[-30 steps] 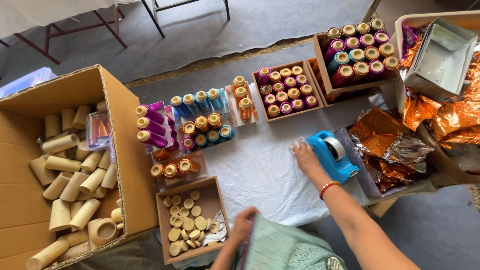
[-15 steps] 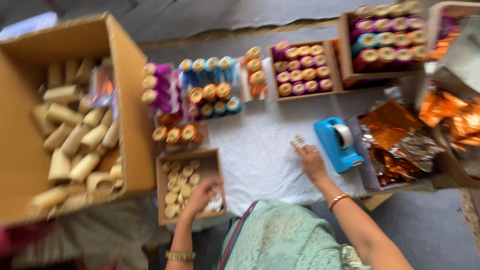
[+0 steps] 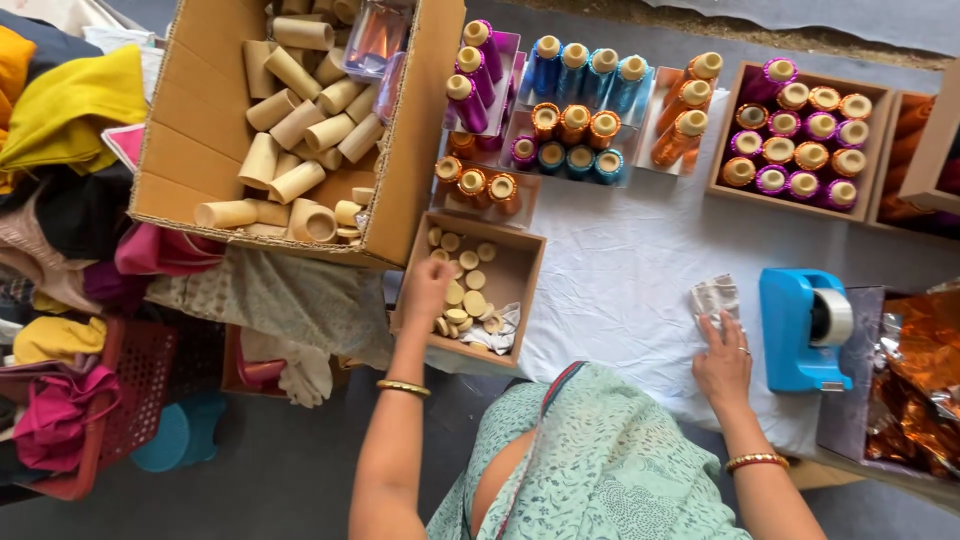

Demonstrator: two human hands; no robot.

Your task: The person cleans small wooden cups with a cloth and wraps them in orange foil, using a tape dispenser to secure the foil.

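Discs (image 3: pixel 462 297) sit under left fingers (image 3: pixel 428 285); right fingers (image 3: pixel 722 328) touch cloth (image 3: pixel 714 295).

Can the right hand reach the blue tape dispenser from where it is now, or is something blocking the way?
Probably yes. The right hand rests on a small pale cloth on the white sheet, right beside the blue tape dispenser, with only bare sheet between them.

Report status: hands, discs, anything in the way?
Left hand in small box on the discs. Right hand flat on a folded paper beside the tape dispenser. Nothing blocking.
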